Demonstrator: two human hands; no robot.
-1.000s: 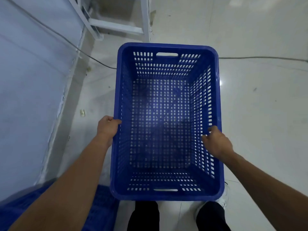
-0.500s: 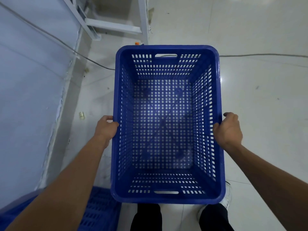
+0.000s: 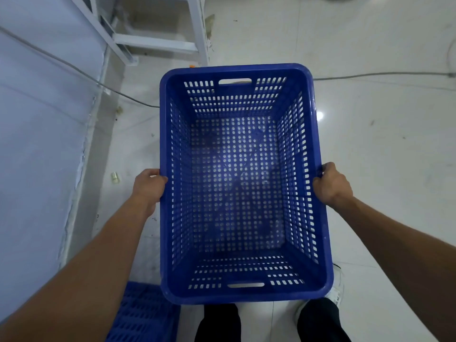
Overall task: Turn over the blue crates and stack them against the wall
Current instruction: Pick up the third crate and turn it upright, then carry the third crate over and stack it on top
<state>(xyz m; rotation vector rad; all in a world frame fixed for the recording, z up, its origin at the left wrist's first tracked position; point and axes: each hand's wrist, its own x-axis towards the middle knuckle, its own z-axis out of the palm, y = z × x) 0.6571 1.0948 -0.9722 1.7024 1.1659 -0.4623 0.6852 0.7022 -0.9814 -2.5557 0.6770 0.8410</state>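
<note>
The blue crate (image 3: 237, 183) hangs in front of the person, mouth up and empty, its long axis running from six to twelve o'clock. Judging by the legs showing beneath its near end, it is off the floor (image 3: 382, 169). The left hand (image 3: 148, 185) is clamped on the nine o'clock rim and the right hand (image 3: 332, 185) on the three o'clock rim, fingers curled over the edge at about mid-length. That is a balanced hold for carrying, less so for flipping. The crate is not yet turned over, and there the trouble lies: rolling it with both grips fixed would twist the wrists, and the smooth plastic rim could slip from one hand and drop toward the feet. At seven o'clock lies a second blue crate (image 3: 145, 314), near the left leg, easy to trip on when stepping toward the wall (image 3: 37, 144) at nine o'clock. A cable (image 3: 74, 67) trails from that wall onto the floor around eleven o'clock — a stack set on it would likely rock. The white frame (image 3: 153, 43) at twelve o'clock could catch the far end during a swing.
</note>
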